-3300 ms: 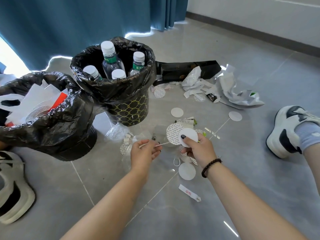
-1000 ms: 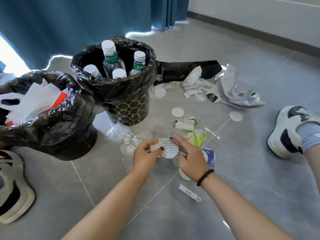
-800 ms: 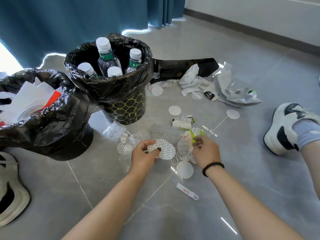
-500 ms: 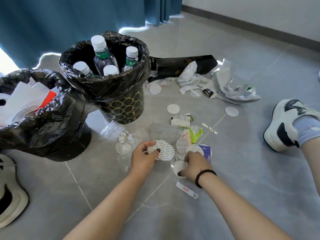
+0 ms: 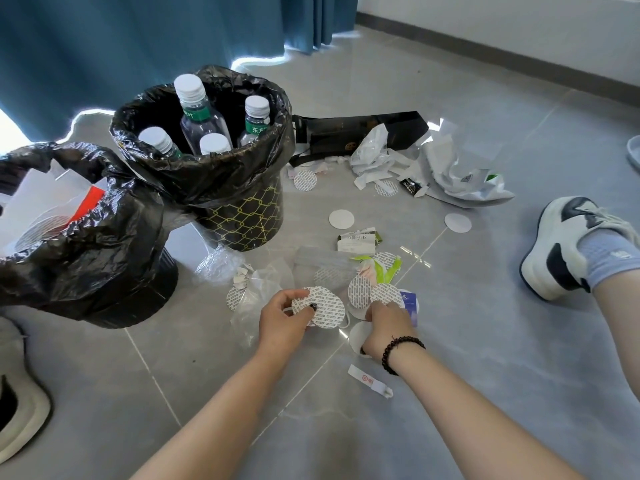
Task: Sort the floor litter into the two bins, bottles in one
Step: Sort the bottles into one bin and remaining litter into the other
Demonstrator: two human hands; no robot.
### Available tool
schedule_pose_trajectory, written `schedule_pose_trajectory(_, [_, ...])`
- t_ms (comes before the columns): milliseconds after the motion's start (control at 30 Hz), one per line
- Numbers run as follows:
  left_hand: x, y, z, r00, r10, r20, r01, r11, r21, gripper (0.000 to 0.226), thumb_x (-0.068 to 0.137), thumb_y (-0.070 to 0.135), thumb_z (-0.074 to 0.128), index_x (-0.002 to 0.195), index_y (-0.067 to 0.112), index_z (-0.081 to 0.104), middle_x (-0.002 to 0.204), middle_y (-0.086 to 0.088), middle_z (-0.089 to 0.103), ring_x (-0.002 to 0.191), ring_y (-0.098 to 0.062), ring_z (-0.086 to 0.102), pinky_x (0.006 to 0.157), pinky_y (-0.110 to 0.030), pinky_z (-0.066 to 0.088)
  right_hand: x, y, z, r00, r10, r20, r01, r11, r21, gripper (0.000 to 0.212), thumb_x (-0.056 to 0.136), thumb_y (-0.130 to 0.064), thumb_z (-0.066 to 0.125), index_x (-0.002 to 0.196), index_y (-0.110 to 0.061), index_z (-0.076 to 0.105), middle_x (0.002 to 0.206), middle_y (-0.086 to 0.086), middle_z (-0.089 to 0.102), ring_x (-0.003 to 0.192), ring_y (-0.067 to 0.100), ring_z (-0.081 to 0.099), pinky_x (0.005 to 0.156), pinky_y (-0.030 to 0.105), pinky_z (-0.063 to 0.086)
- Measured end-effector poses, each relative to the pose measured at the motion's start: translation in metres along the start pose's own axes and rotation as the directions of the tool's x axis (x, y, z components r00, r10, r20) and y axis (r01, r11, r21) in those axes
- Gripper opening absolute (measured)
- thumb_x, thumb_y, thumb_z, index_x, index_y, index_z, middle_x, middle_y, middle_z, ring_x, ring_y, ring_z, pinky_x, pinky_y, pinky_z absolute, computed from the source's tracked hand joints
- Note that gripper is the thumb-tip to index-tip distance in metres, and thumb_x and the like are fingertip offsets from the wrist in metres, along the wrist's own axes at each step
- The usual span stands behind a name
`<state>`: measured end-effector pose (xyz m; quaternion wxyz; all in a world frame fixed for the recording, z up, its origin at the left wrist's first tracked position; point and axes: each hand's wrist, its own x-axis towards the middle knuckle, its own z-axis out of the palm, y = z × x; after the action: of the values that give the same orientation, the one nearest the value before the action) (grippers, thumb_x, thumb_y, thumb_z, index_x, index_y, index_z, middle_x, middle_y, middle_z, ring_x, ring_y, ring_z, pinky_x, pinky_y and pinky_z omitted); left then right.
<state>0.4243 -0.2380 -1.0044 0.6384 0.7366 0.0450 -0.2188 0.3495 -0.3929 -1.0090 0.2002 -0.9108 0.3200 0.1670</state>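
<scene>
My left hand (image 5: 282, 322) pinches a small stack of round printed paper discs (image 5: 322, 308) just above the floor. My right hand (image 5: 386, 329) lies low on the floor beside it, fingers curled onto a white disc (image 5: 356, 336); I cannot tell whether it has a hold. More discs (image 5: 375, 292) lie right above my right hand. A bin with a black liner (image 5: 239, 174) holds several capped plastic bottles (image 5: 197, 112). To its left a second lined bin (image 5: 86, 237) holds paper and wrappers.
Loose litter is scattered ahead: white discs (image 5: 341, 218), a receipt (image 5: 356, 240), clear plastic bags (image 5: 256, 292), crumpled paper (image 5: 460, 171), a black flat box (image 5: 356, 131), a paper strip (image 5: 369, 381). A shoe and leg (image 5: 568, 247) sit at right, another shoe (image 5: 17, 403) at lower left. Blue curtain behind.
My right hand passed a printed disc to the stack in my left hand, then dropped to the floor onto a white disc. My left hand has kept its hold on the stack.
</scene>
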Motion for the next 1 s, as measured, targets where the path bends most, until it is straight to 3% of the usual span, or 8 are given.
schedule_pose_trajectory(167, [0.0,0.0,-0.001,1.0,0.005,0.003,-0.005,1.0,0.019,0.026,0.082,0.001,0.066,0.093,0.024,0.067,0.092,0.0,0.065,0.082,-0.017,0.063,0.062,-0.021,0.051,0.003,0.01,-0.009,0.992,0.022,0.122,-0.029,0.998,0.057,0.032,0.071,-0.02,0.075,0.098,-0.015,0.06,0.11,0.005,0.06,0.101,0.02,0.056,0.083,0.025,0.044])
schedule_pose_trajectory(233, [0.0,0.001,-0.001,1.0,0.012,0.002,-0.012,1.0,0.019,0.026,0.082,0.001,0.066,0.093,0.024,0.067,0.091,0.0,0.065,0.081,-0.017,0.063,0.064,-0.023,0.052,0.006,0.017,-0.02,0.991,0.052,0.127,-0.081,0.968,0.236,0.036,0.066,-0.022,0.082,0.094,-0.018,0.06,0.098,-0.001,0.061,0.095,0.017,0.058,0.08,0.025,0.048])
schedule_pose_trajectory(333, [0.001,0.001,-0.002,1.0,0.021,0.005,-0.021,0.999,0.031,0.026,0.082,0.001,0.066,0.093,0.024,0.068,0.091,0.0,0.066,0.082,-0.017,0.063,0.067,-0.024,0.053,0.016,0.029,-0.038,0.987,0.145,0.066,-0.156,0.779,0.607,0.037,0.059,-0.018,0.087,0.081,-0.022,0.057,0.085,-0.003,0.059,0.088,0.021,0.061,0.078,0.037,0.057])
schedule_pose_trajectory(433, [0.001,-0.002,-0.004,1.0,0.02,0.01,-0.021,0.998,0.051,0.026,0.081,0.002,0.067,0.093,0.025,0.068,0.092,-0.003,0.068,0.081,-0.018,0.062,0.07,-0.03,0.057,0.025,0.038,-0.044,0.956,0.268,-0.12,-0.077,0.624,0.778,0.028,0.062,-0.012,0.084,0.074,-0.019,0.06,0.08,0.002,0.065,0.082,0.024,0.065,0.074,0.037,0.057])
schedule_pose_trajectory(567, [0.0,-0.007,-0.007,1.0,0.013,0.01,-0.013,0.996,0.09,0.026,0.082,0.002,0.067,0.093,0.025,0.068,0.094,-0.001,0.068,0.081,-0.017,0.062,0.074,-0.032,0.057,0.033,0.033,-0.039,0.906,0.113,-0.407,0.144,0.823,0.549,0.008,0.076,-0.008,0.065,0.076,-0.016,0.061,0.083,0.001,0.06,0.084,0.021,0.058,0.07,0.025,0.04])
schedule_pose_trajectory(667, [0.002,-0.01,-0.008,1.0,0.013,0.002,-0.013,0.993,0.12,0.025,0.082,0.004,0.068,0.092,0.027,0.068,0.095,0.001,0.069,0.083,-0.019,0.063,0.078,-0.037,0.058,0.035,0.03,-0.023,0.962,-0.125,-0.242,0.185,0.952,0.246,0.025,0.074,-0.018,0.07,0.098,-0.015,0.064,0.105,0.001,0.053,0.104,0.021,0.051,0.082,0.028,0.043])
schedule_pose_trajectory(767, [0.005,-0.012,-0.008,1.0,0.009,-0.002,-0.009,0.991,0.137,0.026,0.081,0.003,0.068,0.092,0.027,0.069,0.096,0.006,0.069,0.082,-0.017,0.062,0.079,-0.039,0.058,0.033,0.032,-0.009,0.958,-0.161,-0.238,0.193,0.974,0.121,0.033,0.076,-0.022,0.068,0.107,-0.015,0.06,0.114,0.003,0.052,0.113,0.023,0.046,0.087,0.03,0.043])
schedule_pose_trajectory(1000, [0.006,-0.016,-0.004,1.0,-0.002,0.01,0.0,0.991,0.136,0.025,0.081,0.002,0.068,0.091,0.025,0.069,0.09,0.0,0.071,0.077,-0.015,0.063,0.076,-0.039,0.057,0.038,0.034,-0.027,0.982,0.064,-0.176,0.059,0.785,0.616,0.018,0.078,-0.018,0.068,0.095,-0.018,0.063,0.094,-0.004,0.061,0.084,0.014,0.058,0.069,0.02,0.049])
